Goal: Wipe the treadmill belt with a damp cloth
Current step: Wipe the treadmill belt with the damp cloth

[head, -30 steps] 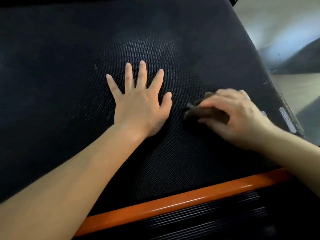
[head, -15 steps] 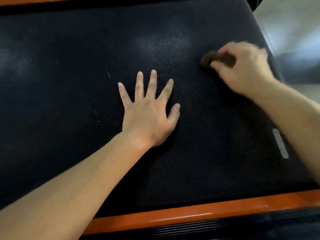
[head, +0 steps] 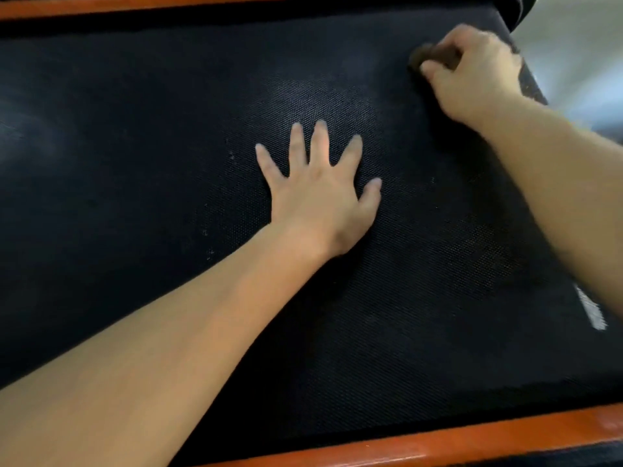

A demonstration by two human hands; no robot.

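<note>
Cloth [head: 425, 56], dark and bunched, is gripped in the curled fingers of the right hand [head: 472, 74] at the far right edge of the treadmill belt [head: 135, 180], while the left hand [head: 322, 197] lies flat, fingers spread, mid-belt, well apart.

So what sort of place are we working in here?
Likely a gym or home workout room; I cannot tell which. A black textured treadmill belt fills the view, orange side rails border it, and pale smooth floor shows beyond.

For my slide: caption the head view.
Belt wipe: left hand flat on the treadmill belt; right hand grips a dark cloth.
</note>
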